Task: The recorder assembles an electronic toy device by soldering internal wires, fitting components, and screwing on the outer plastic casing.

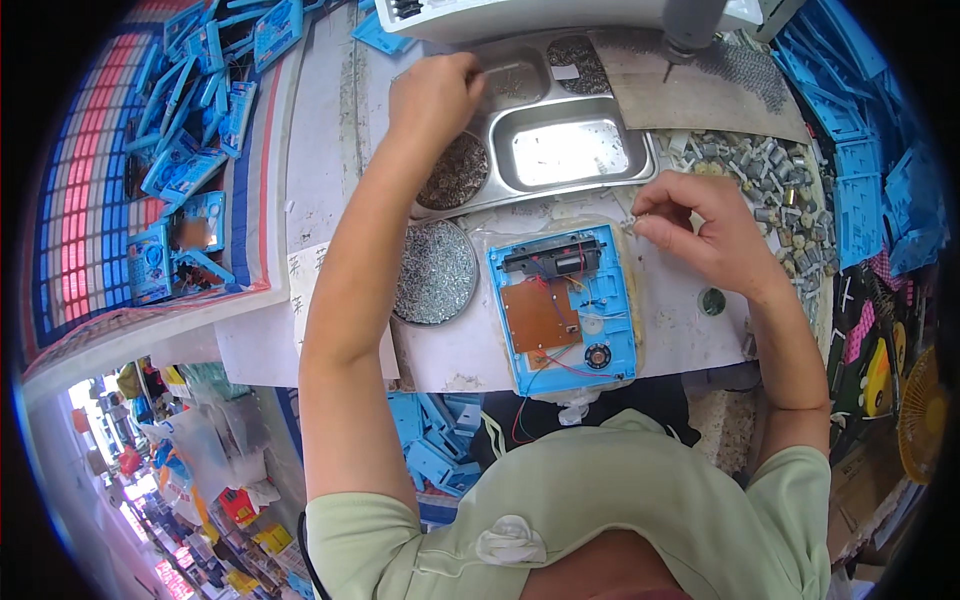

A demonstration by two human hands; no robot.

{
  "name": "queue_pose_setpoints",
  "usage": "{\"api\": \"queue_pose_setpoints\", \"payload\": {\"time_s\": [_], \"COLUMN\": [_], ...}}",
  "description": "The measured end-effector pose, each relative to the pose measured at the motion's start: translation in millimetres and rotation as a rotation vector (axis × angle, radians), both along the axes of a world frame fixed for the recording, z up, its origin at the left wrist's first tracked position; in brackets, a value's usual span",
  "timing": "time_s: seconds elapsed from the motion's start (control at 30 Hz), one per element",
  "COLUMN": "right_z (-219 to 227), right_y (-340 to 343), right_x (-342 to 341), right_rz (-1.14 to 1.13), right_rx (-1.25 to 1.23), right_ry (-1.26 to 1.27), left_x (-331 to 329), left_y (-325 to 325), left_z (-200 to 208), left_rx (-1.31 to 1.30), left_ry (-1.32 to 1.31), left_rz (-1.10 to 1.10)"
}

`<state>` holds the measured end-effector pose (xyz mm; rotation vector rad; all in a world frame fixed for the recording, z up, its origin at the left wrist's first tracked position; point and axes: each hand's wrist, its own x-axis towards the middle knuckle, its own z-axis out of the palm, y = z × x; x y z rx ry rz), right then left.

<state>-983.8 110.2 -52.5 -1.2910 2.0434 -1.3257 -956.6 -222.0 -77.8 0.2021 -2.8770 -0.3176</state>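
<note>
An open blue plastic toy casing (558, 310) lies in front of me on a light pad. Inside show a brown circuit board (535, 318), a black module (572, 262), a small round speaker (597, 356) and thin wires. My left hand (432, 98) reaches to the far left compartment of a metal divided tray (492, 130). Its fingers are curled together, tips hidden, so what they hold cannot be seen. Beside the casing's far right corner, my right hand (700, 228) is closed in a pinch. Whatever sits between thumb and forefinger is too small to name.
A round dish of small silvery screws (436, 272) stands left of the casing. Small motors with white parts (780, 190) are heaped at right. A vertical driver tool (690, 30) hangs over a metal sheet (690, 85). Blue casings (200, 150) pile up at left.
</note>
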Motion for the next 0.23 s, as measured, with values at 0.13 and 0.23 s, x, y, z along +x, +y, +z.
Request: {"api": "queue_pose_setpoints", "payload": {"time_s": [0.13,0.23], "right_z": [-2.0,-9.1], "right_y": [2.8,5.8], "right_x": [-2.5,-5.4], "right_rz": [-0.137,-0.189], "right_rx": [-0.078,-0.099], "right_ry": [0.043,-0.063], "left_x": [6.0,34.7], "left_y": [-4.2,25.9], "left_z": [11.8,27.0], "left_rx": [-0.046,0.275], "left_ry": [-0.118,-0.073], "left_rz": [-0.018,-0.136]}}
